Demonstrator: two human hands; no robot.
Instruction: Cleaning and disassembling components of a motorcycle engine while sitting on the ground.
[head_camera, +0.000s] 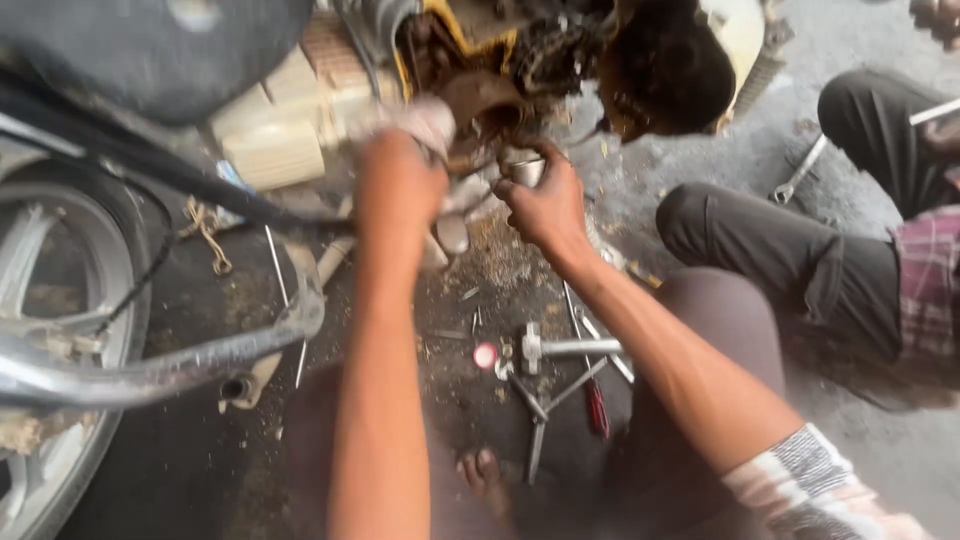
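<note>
Right, both hands up at the motorcycle engine (500, 70). Left hand (400, 175) clenched on a whitish rag (425, 120), pressed vs the rusty engine part. Right hand (545, 205) grasping a small metal socket (525, 170) just below it. Y-shaped wrench (555, 395), hammer (560, 348) & red-handled screwdriver (597, 405) lie on the floor well below the engine.

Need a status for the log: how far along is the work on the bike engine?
Done: the engine sits opened and grimy, with tools laid out on the floor.
In hand: the left hand presses a whitish rag at the engine; the right hand grips a small metal part.
Left: nothing looks reassembled yet; a spanner lies beside another person's leg.
</note>
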